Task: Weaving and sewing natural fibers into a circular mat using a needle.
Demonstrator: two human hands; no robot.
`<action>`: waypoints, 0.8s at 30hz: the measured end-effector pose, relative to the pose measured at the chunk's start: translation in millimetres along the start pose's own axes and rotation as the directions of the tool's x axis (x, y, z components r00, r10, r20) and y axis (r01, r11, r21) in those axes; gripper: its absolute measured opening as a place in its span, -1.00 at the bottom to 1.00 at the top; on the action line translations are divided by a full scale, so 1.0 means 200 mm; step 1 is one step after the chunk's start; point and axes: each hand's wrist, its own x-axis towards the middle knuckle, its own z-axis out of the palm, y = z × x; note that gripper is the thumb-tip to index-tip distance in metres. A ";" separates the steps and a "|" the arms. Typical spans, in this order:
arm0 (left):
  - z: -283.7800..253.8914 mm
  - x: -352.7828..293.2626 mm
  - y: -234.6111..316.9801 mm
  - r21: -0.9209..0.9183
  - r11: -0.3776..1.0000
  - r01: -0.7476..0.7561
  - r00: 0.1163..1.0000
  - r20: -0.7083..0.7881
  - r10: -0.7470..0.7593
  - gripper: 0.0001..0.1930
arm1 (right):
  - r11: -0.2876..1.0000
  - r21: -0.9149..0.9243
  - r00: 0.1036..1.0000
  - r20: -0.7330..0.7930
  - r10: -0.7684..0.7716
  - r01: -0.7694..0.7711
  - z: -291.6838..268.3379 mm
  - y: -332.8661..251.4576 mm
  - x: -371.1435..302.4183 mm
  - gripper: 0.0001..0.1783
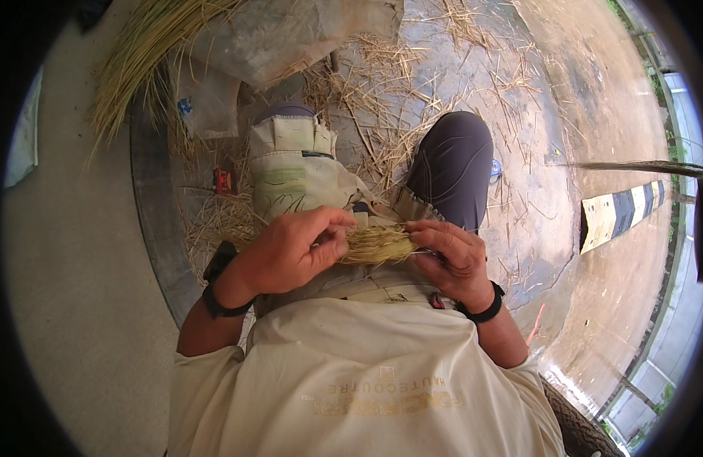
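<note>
Across my lap lies a short bundle of yellow-green straw (380,244), held level between my two hands. My left hand (294,247) is curled at the bundle's left end, with thumb and fingertips closing against the stalks. At the other end, my right hand (450,257) pinches the straw between thumb and bent fingers. The undersides of both grips are hidden. Beneath the bundle, a pale cloth apron (290,179) covers my left thigh. Dark trousers (452,164) show on my right knee.
A large sheaf of long straw (150,57) lies at the far left, beside a crumpled translucent plastic sheet (290,42). Loose stalks (367,91) litter the floor ahead. A small red object (224,181) sits left of my knee. A black-and-white striped block (622,217) stands at the right.
</note>
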 end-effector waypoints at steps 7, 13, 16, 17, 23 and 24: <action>-0.01 -0.03 -0.01 0.227 0.967 -0.112 0.991 0.100 0.092 -0.63 | 0.999 0.016 0.998 -0.063 0.029 -0.028 0.00 0.04 -0.07 -0.62; 0.09 -0.03 -0.03 0.416 0.895 -0.162 0.984 0.007 0.175 -0.58 | 0.997 0.025 0.996 -0.045 0.075 -0.074 0.00 0.06 -0.11 -0.63; 0.11 -0.04 -0.01 0.487 0.858 -0.163 0.979 -0.026 0.200 -0.60 | 0.994 0.037 0.995 -0.004 0.100 -0.100 -0.04 0.05 -0.10 -0.66; 0.12 -0.04 -0.01 0.519 0.832 -0.195 0.966 -0.042 0.253 -0.62 | 0.992 0.064 0.994 0.004 0.108 -0.108 -0.04 0.05 -0.10 -0.68; 0.11 -0.05 0.05 0.681 0.678 -0.275 0.912 -0.038 0.408 -0.67 | 0.968 0.031 0.963 0.109 0.245 -0.249 -0.19 -0.01 -0.12 -0.79; 0.10 -0.05 0.06 0.702 0.654 -0.281 0.912 -0.016 0.409 -0.65 | 0.949 -0.007 0.937 0.155 0.313 -0.316 -0.22 -0.04 -0.14 -0.81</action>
